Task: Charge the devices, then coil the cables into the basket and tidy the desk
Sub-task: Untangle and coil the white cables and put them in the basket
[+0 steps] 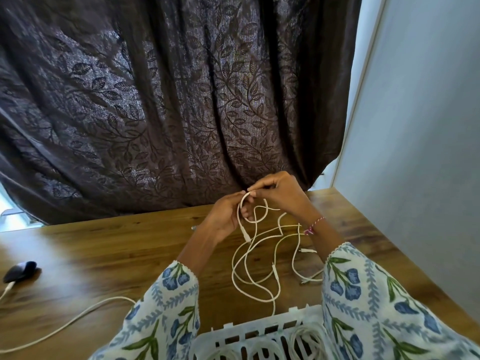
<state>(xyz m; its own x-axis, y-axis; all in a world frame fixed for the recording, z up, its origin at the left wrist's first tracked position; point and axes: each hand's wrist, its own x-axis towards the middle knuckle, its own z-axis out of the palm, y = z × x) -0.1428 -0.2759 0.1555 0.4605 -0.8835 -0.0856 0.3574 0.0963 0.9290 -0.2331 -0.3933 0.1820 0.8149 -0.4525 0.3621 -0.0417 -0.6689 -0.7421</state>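
Left hand: my left hand [224, 216] is raised over the desk, and its fingers are curled round a small loop of the white cable [253, 255]; the loop passes round my fingertips.
Right hand: my right hand [279, 192] is just beside the left one, touching it at the fingertips. Thumb and forefinger pinch the top of the same loop.
White cable: from the loop between my fingers it hangs down toward me. The rest lies in loose, uneven curves on the desk below my hands, between my two forearms. A connector hangs just under my left palm.
Basket: the white plastic basket [262, 326] stands nearest to my body, under my wrists. Coiled white cables already lie inside it. One strand of the loose cable reaches its far rim.
Desk: the wooden desk [117, 245] is under everything.
Black device: a small dark device [19, 271] lies far to the left of my left hand, and a white plug enters it. I cannot tell what device it is.
Second cable: another white cable [75, 318] runs over the desk left of my left sleeve.
Bracelet: a pink and white thread bracelet [313, 226] is on my right wrist.
Curtain: a dark curtain [168, 100] with leaf pattern hangs beyond my fingers.
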